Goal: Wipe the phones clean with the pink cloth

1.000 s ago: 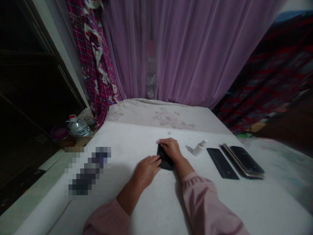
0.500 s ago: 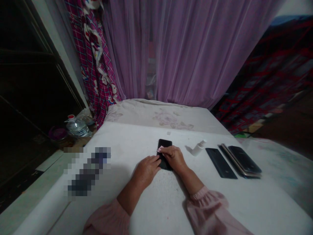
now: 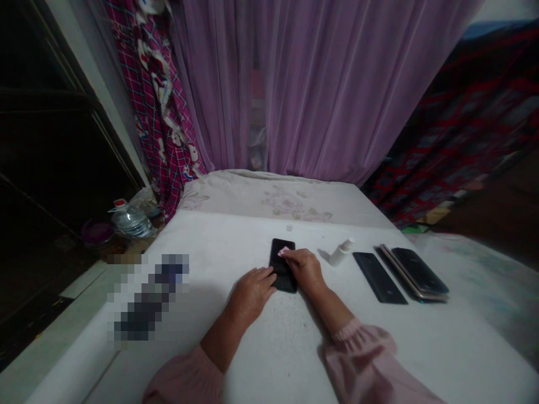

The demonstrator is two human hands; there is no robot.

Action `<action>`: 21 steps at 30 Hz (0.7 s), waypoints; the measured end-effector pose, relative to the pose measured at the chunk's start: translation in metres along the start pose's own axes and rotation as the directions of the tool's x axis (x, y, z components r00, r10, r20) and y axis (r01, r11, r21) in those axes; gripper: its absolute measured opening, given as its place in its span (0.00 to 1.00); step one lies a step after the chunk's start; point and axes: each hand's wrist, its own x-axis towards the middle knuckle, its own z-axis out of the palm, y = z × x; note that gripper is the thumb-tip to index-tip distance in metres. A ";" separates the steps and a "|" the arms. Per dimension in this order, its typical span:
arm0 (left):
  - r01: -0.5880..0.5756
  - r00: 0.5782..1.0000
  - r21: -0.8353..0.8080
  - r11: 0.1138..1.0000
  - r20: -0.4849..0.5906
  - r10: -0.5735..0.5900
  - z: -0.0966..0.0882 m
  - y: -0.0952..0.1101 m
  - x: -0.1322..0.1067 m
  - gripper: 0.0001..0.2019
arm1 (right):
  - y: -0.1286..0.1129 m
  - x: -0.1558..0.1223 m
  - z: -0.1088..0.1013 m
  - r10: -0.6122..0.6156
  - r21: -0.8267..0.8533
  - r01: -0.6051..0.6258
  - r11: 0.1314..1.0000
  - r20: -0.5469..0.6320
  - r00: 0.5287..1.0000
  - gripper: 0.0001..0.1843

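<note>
A black smartphone [image 3: 283, 280] lies flat on the white-covered surface in front of me. At its left edge, my left hand [image 3: 249, 294] holds it steady with fingers and thumb. My right hand [image 3: 306, 270] pinches a small pink cloth [image 3: 283, 251] and presses it on the upper part of the dark phone face. Right of that hand, a small white spray bottle [image 3: 339, 253] is tilted over to the right.
To the right lie a dark flat phone or back cover [image 3: 379, 278] and a stack of several phones [image 3: 419, 274]. A small pale square [image 3: 289, 228] sits beyond the phone. Purple curtains [image 3: 315, 90] hang behind. A water jug [image 3: 132, 219] stands at left, near a pixelated dark patch [image 3: 151, 297].
My right hand has slid the pink cloth slightly right and away from me across the phone. The left hand stays at the phone's edge. The view has shifted a little.
</note>
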 end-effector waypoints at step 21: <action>-0.057 0.995 0.046 0.997 -0.074 0.061 0.006 0.002 -0.003 0.11 | 0.026 0.027 0.015 0.158 0.073 -0.156 0.985 -0.020 0.987 0.15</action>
